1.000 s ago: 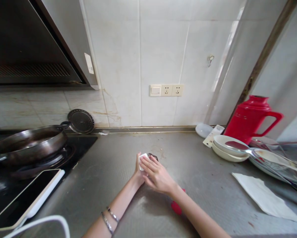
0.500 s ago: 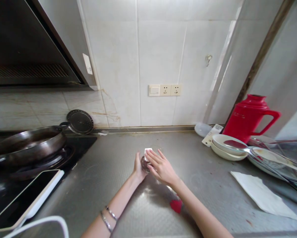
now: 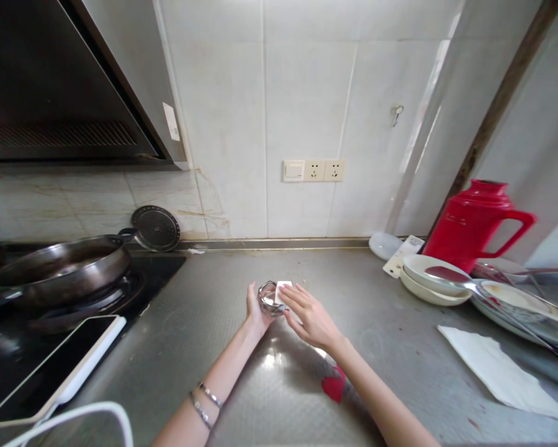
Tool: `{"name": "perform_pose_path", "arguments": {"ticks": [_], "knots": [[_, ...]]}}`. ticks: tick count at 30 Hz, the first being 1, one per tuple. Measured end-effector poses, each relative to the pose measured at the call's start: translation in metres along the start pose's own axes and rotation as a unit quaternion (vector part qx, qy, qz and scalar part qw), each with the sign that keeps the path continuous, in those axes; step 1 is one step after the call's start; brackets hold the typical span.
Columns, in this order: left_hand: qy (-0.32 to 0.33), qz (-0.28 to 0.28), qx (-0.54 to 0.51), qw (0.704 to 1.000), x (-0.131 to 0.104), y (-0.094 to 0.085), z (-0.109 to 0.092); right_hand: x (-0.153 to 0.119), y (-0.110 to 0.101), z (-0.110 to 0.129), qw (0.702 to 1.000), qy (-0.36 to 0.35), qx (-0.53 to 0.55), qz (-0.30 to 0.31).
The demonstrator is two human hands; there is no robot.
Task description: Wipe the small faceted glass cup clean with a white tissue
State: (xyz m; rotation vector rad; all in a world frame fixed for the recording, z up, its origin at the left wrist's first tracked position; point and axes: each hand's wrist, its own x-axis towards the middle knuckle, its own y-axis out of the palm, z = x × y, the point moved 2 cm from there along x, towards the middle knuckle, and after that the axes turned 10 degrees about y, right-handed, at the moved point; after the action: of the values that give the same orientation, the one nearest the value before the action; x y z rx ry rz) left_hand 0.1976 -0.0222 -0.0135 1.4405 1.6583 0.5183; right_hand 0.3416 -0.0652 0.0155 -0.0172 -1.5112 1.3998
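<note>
My left hand (image 3: 256,313) cups a small round glass dish (image 3: 266,298) with a wavy, shiny rim from its left side and below. It is held over the steel counter (image 3: 204,347). My right hand (image 3: 311,315) presses a white rectangular piece (image 3: 284,284) against the right part of the dish, fingers laid over it. Whether that piece is folded paper or a sponge I cannot tell. Two silvery bangles (image 3: 205,403) circle my left wrist. Below my right forearm a clear item with a red patch (image 3: 333,385) is partly hidden.
A steel pan (image 3: 59,282) sits on the black stove at left, near a phone in a white case (image 3: 55,369). On the right are a red thermos jug (image 3: 474,226), stacked white bowls (image 3: 432,292), plates with utensils (image 3: 516,304) and a white paper napkin (image 3: 502,372).
The dish has tipped so that its inside and rim face me more. The right hand with the white piece has shifted slightly right. The view has moved a little.
</note>
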Motion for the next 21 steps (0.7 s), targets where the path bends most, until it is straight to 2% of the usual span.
{"name": "perform_pose_path", "arguments": {"ticks": [3,9,16,21], "knots": [[0.042,-0.006,0.012,0.999,0.003,-0.002,-0.004,-0.001,0.002,0.004,1.0,-0.012,0.009,-0.012],[0.062,0.011,0.017,0.998,0.005,-0.003,-0.004,-0.001,0.005,0.011,0.999,-0.023,0.018,-0.039],[0.059,0.005,0.022,0.998,0.004,-0.002,-0.003,0.003,0.006,0.017,0.998,-0.028,0.009,-0.059],[0.03,0.011,0.012,0.999,0.002,0.0,-0.001,0.001,0.003,0.007,0.997,-0.026,0.041,-0.064]]}}
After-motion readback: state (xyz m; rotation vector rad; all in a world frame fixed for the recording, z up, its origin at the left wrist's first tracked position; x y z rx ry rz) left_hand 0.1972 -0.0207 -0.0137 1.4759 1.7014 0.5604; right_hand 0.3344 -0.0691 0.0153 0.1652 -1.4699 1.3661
